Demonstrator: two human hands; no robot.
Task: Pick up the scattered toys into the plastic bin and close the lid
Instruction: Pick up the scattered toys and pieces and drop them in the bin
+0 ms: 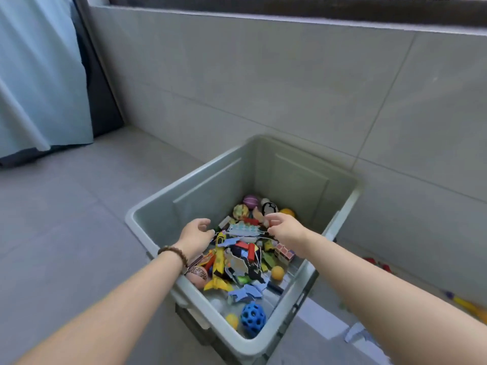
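Two bare forearms enter from the bottom edge of the frame and reach forward over the plastic bin (pixel 155 227), which stands on the grey tiled floor (pixel 66 219) with its lid off; no lid can be made out. The bin is rectangular, and its long axis runs from the near right corner toward the far left, at an angle to the tiled wall (pixel 290 83) behind it. At the near end of the pile lie a blue ball with holes (pixel 253 317) and a small yellow ball (pixel 232 321), and a little farther a yellow toy plane (pixel 218 270) points its nose away from the person. The left hand (pixel 197 234), with a bead bracelet (pixel 174 255) on the wrist, hovers above the toys with fingers loosely curled and holds nothing. The right hand (pixel 283 229) is beside it, fingers bent inward; whether it pinches something small I cannot tell. Between the hands lies a pale flat toy (pixel 243 229), blurred. The arms hide part of the pile and the near left rim. To the right of the bin, some toys remain on the floor: a yellow one (pixel 467 306) cut off by the frame edge and something red (pixel 375 263), unclear. The floor on the left is open as far as the light blue curtain (pixel 39 75).
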